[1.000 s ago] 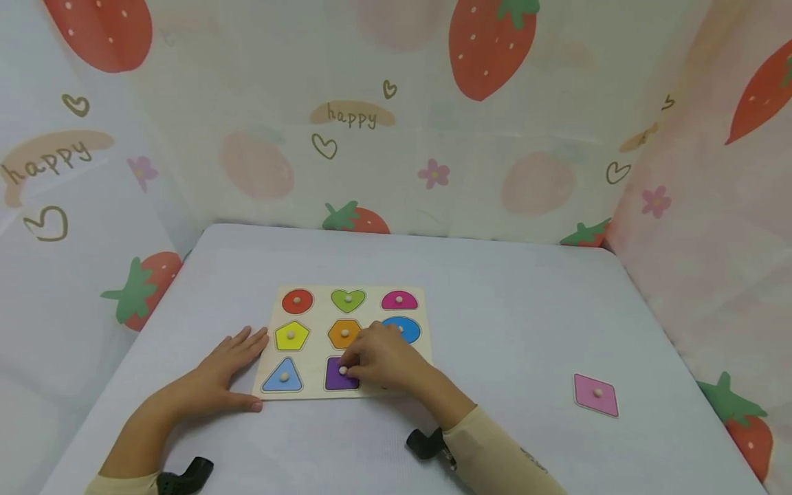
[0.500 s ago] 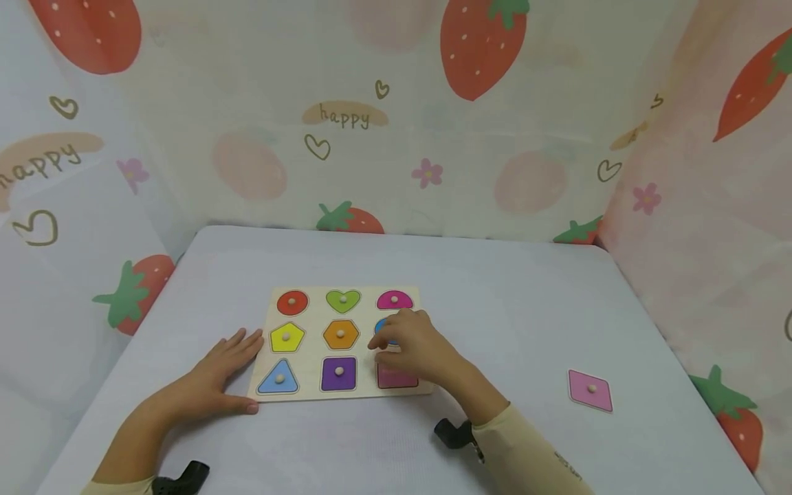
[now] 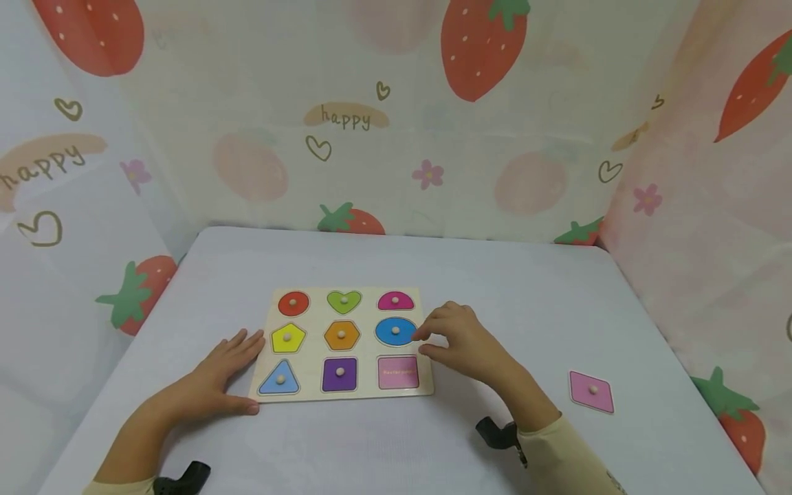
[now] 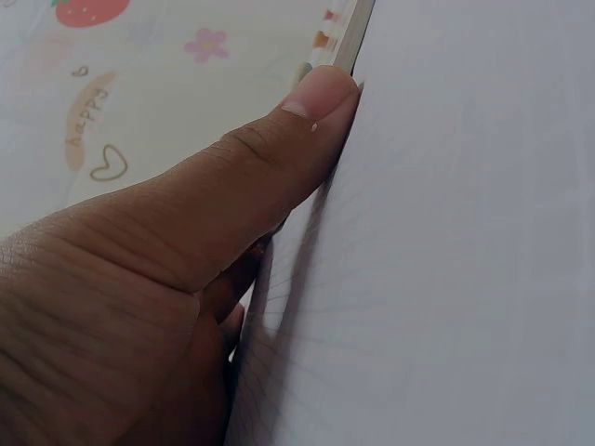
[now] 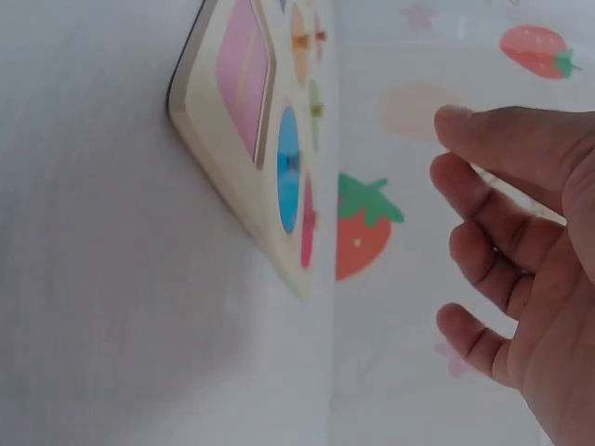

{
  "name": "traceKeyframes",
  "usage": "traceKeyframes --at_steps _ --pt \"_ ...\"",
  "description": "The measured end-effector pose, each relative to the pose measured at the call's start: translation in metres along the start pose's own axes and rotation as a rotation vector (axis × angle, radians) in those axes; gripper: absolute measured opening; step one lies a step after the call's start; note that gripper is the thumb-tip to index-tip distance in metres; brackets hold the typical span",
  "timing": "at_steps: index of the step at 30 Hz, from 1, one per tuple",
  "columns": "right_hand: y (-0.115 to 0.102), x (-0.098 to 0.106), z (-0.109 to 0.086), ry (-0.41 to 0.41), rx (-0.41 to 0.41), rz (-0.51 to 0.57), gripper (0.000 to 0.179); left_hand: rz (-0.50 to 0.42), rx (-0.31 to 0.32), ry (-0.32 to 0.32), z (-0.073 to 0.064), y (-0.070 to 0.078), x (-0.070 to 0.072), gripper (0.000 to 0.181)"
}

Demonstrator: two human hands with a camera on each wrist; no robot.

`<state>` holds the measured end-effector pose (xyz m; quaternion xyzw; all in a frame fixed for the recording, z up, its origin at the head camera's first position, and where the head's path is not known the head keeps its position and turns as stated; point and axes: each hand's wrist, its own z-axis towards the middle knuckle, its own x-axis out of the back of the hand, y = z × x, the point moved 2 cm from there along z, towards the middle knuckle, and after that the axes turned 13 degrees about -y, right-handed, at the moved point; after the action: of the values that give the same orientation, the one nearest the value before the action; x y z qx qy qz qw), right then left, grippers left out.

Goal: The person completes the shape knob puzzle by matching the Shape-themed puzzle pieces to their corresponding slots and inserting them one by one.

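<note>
A wooden peg puzzle board (image 3: pixel 314 344) lies on the white table, with knobbed shapes in its slots. At its lower right corner the pink rectangular slot (image 3: pixel 399 372) shows bare, with printed lettering. My left hand (image 3: pixel 213 381) lies spread at the board's left edge, thumb at the near corner; the thumb (image 4: pixel 279 149) is close up in the left wrist view. Just past the board's right edge hovers my right hand (image 3: pixel 464 340), fingers loosely bent and holding nothing. Off to the right on the table rests a pink rectangular puzzle piece (image 3: pixel 584 393) with a round knob.
Among the fitted pieces are a purple square (image 3: pixel 348 379), a blue oval (image 3: pixel 390 334) and a light blue triangle (image 3: pixel 272 386). A strawberry-print curtain (image 3: pixel 371 158) hangs behind and beside the table. Black wrist mounts (image 3: pixel 495 434) sit at both sleeves.
My right hand has let go of the purple square's knob and moved right, off the board, uncovering the blue oval and the pink slot. The left hand stays put.
</note>
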<state>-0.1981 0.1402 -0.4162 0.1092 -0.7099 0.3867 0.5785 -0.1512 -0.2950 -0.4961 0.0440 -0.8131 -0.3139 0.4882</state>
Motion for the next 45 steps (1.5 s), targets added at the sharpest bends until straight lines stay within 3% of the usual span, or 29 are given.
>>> traceKeyframes --at_steps 8,16,22,28,45 --pt "0.025 0.011 -0.033 0.045 0.000 -0.019 0.020 0.012 -0.002 0.000 0.004 0.001 0.000 0.120" --pt "0.052 0.031 -0.081 0.196 0.077 -0.069 0.030 0.014 0.000 0.006 0.003 0.002 0.000 0.120" --pt "0.068 0.043 -0.115 0.253 0.052 -0.092 0.035 0.010 0.003 0.008 0.002 0.001 0.002 0.119" --pt "0.079 0.051 -0.138 0.300 0.053 -0.135 0.039 -0.001 0.000 0.015 0.000 -0.001 0.004 0.120" --pt "0.115 0.047 -0.191 0.284 -0.091 -0.134 0.038 -0.009 0.002 0.013 -0.002 -0.001 -0.001 0.120"
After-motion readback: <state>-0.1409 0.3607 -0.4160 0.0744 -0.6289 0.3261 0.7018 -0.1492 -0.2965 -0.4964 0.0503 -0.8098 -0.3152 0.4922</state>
